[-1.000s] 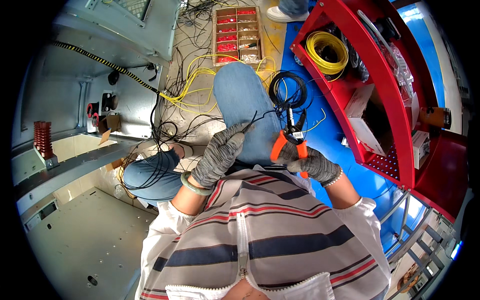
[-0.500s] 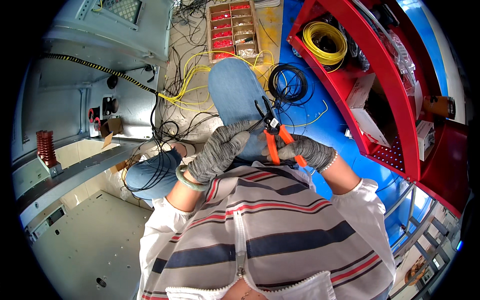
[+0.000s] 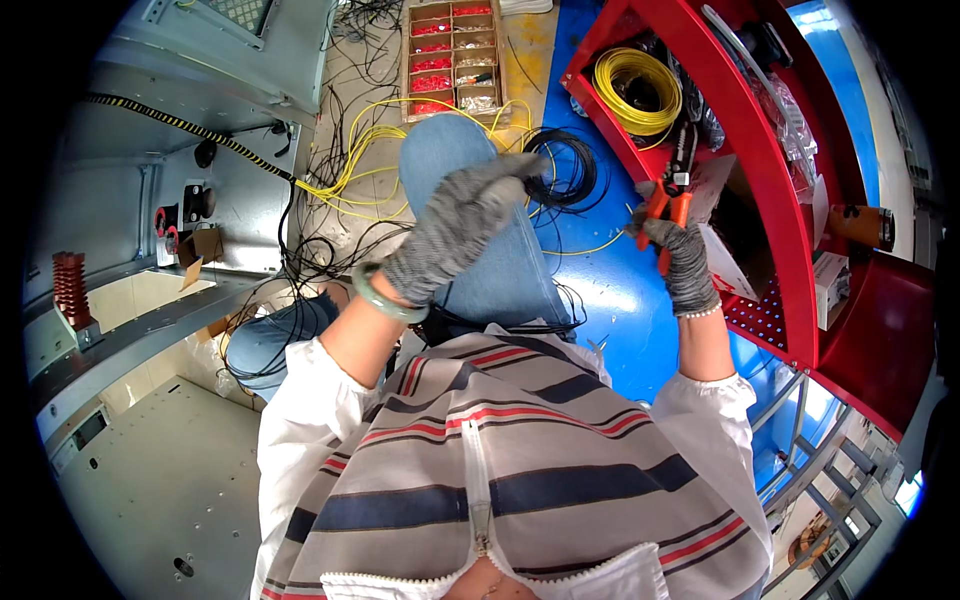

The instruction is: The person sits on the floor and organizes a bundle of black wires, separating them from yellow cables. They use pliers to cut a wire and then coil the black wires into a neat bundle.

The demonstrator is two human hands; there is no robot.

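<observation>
My left hand (image 3: 462, 222), in a grey knit glove, is above the denim-covered knee (image 3: 450, 145). Its index finger and thumb stretch toward the black cable coil (image 3: 570, 170); the other fingers are partly hidden, and I see nothing held. Off to the right, my gloved right hand (image 3: 680, 255) grips wire strippers (image 3: 681, 205) by their orange-red handles, dark jaws pointing up. The tool is at the edge of the red shelving (image 3: 730, 115), near a white carton (image 3: 725, 255). Thin black wires (image 3: 545, 325) lie across my lap.
A divided wooden box (image 3: 456, 118) of small red and metallic parts stands ahead. Yellow wires (image 3: 350, 185) and loose black cables litter the floor. At left is a grey metal cabinet (image 3: 230, 90) with a striped harness (image 3: 240, 150). A yellow cable coil (image 3: 640, 120) rests on the shelving.
My right hand has carried the wire strippers from over my lap out to the right, beside the shelving. My left hand has moved slightly up, its fingers straighter.
</observation>
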